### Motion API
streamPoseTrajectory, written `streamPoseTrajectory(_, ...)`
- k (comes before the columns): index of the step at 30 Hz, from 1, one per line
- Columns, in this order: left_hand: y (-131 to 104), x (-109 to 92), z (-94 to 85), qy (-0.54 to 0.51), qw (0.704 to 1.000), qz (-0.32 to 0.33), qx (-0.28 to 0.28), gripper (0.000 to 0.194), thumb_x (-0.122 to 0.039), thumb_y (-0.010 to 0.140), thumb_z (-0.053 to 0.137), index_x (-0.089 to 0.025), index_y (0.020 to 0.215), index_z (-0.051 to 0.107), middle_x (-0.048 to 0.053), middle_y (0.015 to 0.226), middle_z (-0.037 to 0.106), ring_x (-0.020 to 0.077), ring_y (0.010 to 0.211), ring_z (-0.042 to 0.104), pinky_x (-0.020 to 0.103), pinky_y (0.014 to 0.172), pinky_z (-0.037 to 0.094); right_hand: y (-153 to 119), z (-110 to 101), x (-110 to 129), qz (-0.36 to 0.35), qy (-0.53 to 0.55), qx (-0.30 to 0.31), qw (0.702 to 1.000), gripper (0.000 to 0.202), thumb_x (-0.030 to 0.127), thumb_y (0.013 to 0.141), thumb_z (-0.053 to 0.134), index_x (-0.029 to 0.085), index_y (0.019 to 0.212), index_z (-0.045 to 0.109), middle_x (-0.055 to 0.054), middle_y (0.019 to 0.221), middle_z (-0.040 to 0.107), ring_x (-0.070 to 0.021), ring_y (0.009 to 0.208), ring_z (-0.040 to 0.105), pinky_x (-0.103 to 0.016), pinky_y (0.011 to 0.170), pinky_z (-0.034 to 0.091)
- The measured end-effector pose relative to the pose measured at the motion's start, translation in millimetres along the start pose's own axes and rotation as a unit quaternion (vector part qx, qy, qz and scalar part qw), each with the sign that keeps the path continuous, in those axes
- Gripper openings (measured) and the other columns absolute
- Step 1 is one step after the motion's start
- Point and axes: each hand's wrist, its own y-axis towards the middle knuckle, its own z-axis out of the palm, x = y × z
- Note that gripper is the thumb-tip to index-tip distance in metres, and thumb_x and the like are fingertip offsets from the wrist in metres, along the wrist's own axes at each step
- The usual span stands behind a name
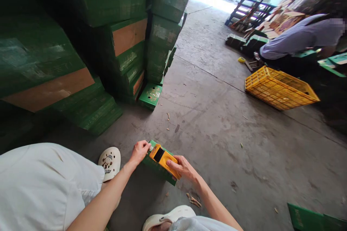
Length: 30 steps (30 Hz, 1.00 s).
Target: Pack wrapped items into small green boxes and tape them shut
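A long green cardboard box [168, 179] lies on the floor between my feet. My right hand [183, 168] is wrapped round an orange tape dispenser [166, 159] with a dark band near its far end, resting on or just above the box's top. At the box's far left end, my left hand [141, 150] has its fingers pinched together against the corner. A small pale, shiny patch shows beside those fingertips. What they hold, if anything, is too small to make out.
Tall stacks of green boxes [119, 0] stand on the left, with one small green box [150, 95] at their foot. A yellow crate [282, 88] sits at right beside a crouching person [295, 38]. Green cardboard [311, 218] lies at lower right. A dark pallet [249, 11] leans farther back.
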Motion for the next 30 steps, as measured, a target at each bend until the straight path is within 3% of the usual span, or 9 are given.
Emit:
streamPoseTrajectory(7,5,6,-22.0,0.055,0.998,0.021,-0.034,0.034,-0.048,0.084,0.057,-0.022,0.065,0.067,0.003,0.063,0.067,0.0181,0.064,0.060,0.027,0.066,0.041,2,-1,7,0.001,-0.020,0.035,0.999,0.062,0.077,0.079,0.070,0.017,0.092,0.070,0.000,0.071,0.067,-0.0147,0.055,0.061,-0.023,0.048,0.048)
streamPoseTrajectory(14,-2,2,-21.5,0.057,0.997,0.054,-0.025,0.038,-0.052,0.087,0.054,-0.022,0.067,0.067,0.003,0.069,0.069,0.0180,0.069,0.061,0.028,0.070,0.042,3,1,3,-0.013,-0.043,0.012,0.999,0.060,0.074,0.079,0.072,0.016,0.087,0.068,0.000,0.068,0.064,-0.0140,0.054,0.059,-0.022,0.047,0.045)
streamPoseTrajectory(19,-6,-2,-20.8,-0.053,0.998,0.028,0.014,0.040,-0.058,0.084,0.058,-0.022,0.075,0.072,0.002,0.069,0.070,0.0176,0.066,0.062,0.027,0.066,0.046,0,6,3,0.008,0.000,0.017,1.000,0.062,0.076,0.077,0.073,0.016,0.092,0.067,-0.001,0.074,0.066,-0.0163,0.058,0.064,-0.024,0.050,0.050)
streamPoseTrajectory(24,-9,-9,-17.5,-0.031,0.998,0.043,-0.016,0.037,-0.054,0.081,0.063,-0.020,0.072,0.075,0.003,0.067,0.072,0.0189,0.065,0.064,0.028,0.064,0.045,-2,6,8,0.029,0.011,0.027,0.999,0.060,0.076,0.077,0.073,0.019,0.094,0.068,-0.001,0.072,0.067,-0.0161,0.057,0.063,-0.025,0.050,0.050)
streamPoseTrajectory(27,-4,-16,-29.7,0.008,0.997,0.065,-0.047,0.034,-0.050,0.083,0.062,-0.021,0.070,0.075,0.004,0.066,0.072,0.0190,0.063,0.063,0.030,0.063,0.044,-8,1,10,0.018,0.003,0.032,0.999,0.057,0.076,0.081,0.070,0.020,0.093,0.070,-0.002,0.073,0.067,-0.0153,0.056,0.061,-0.025,0.051,0.049)
streamPoseTrajectory(30,9,-20,-59.2,0.018,0.991,0.056,-0.121,0.035,-0.048,0.086,0.058,-0.020,0.070,0.072,0.004,0.064,0.069,0.0190,0.063,0.062,0.029,0.062,0.043,-18,-7,6,0.016,-0.020,0.009,1.000,0.060,0.077,0.081,0.069,0.018,0.093,0.072,-0.003,0.070,0.067,-0.0148,0.054,0.059,-0.025,0.050,0.047)
